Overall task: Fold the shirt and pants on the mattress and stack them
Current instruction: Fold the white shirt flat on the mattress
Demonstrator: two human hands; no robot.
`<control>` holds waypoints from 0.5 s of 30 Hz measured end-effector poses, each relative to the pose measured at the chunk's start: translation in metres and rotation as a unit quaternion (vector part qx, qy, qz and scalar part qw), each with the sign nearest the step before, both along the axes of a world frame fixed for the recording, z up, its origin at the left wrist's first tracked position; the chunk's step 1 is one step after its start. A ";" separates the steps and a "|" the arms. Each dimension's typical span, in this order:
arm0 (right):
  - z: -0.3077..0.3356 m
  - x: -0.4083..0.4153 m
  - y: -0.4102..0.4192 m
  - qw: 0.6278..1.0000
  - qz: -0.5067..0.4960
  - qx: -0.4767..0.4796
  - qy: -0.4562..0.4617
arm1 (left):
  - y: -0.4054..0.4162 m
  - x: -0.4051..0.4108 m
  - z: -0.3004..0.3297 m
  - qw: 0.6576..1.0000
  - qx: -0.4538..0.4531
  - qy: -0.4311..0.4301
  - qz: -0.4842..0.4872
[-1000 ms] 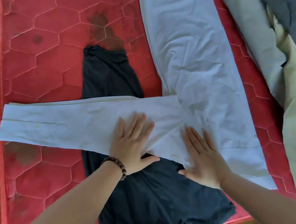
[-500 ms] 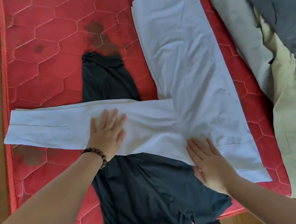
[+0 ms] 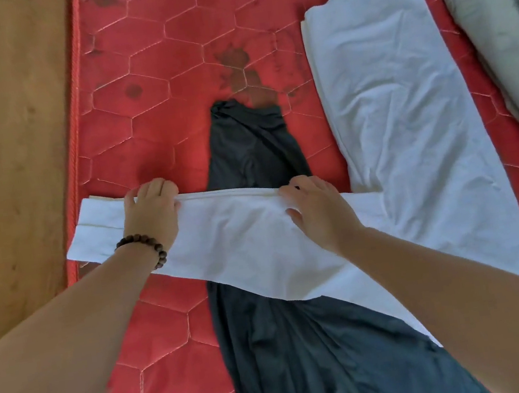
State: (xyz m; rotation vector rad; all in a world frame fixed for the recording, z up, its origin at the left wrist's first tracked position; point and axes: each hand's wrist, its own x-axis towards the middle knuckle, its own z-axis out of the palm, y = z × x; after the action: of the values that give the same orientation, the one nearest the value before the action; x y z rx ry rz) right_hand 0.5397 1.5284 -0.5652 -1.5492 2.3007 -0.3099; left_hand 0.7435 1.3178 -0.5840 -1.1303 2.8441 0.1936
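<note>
Fabric is under both of my hands at this moment: the white pants [image 3: 402,127] lie on the red mattress [image 3: 147,88], one leg running up the right side and the other stretched crosswise to the left. That crosswise leg lies over the dark shirt [image 3: 293,342], which runs from the near edge up the middle. My left hand [image 3: 152,212] has its fingers curled over the far edge of the crosswise leg near the cuff, gripping it. My right hand [image 3: 317,208] does the same at the far edge nearer the crotch, fingers hooked over the bunched hem line. I judge both grips sit on the same edge so the leg can be lifted evenly and carried over onto its twin without twisting.

The pants look like thin woven cotton, creased and limp, with a stitched cuff band at the left end. The shirt is a darker, slinkier cloth that gathers in soft ridges (it will likely drag if the leg is pulled across it). The mattress is quilted in hexagons with some dark stains. A bead bracelet [image 3: 145,250] sits on my left wrist, and pale bedding [image 3: 488,27] is heaped at the right edge
</note>
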 end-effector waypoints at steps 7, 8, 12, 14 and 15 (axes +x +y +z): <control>-0.006 -0.002 -0.019 0.999 -0.026 0.023 0.019 | -0.052 0.023 0.000 0.995 0.062 -0.045 -0.066; -0.006 -0.003 -0.019 0.999 -0.022 0.025 0.015 | -0.058 0.025 0.002 0.992 0.088 -0.046 -0.079; -0.001 -0.008 -0.021 0.999 -0.016 0.031 -0.015 | -0.079 0.025 0.013 0.970 0.213 -0.045 -0.108; 0.000 -0.009 -0.024 0.999 -0.028 0.021 -0.031 | -0.094 0.016 0.021 0.963 0.250 -0.044 -0.093; 0.000 -0.011 -0.025 0.998 -0.041 0.019 -0.037 | -0.103 0.010 0.025 0.965 0.245 -0.037 -0.084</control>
State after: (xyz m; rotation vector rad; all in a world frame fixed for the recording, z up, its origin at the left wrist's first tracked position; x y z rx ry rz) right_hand 0.5291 1.5029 -0.5653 -1.4047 2.3032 -0.3369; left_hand 0.7540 1.2149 -0.5592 -0.7702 2.5873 0.7728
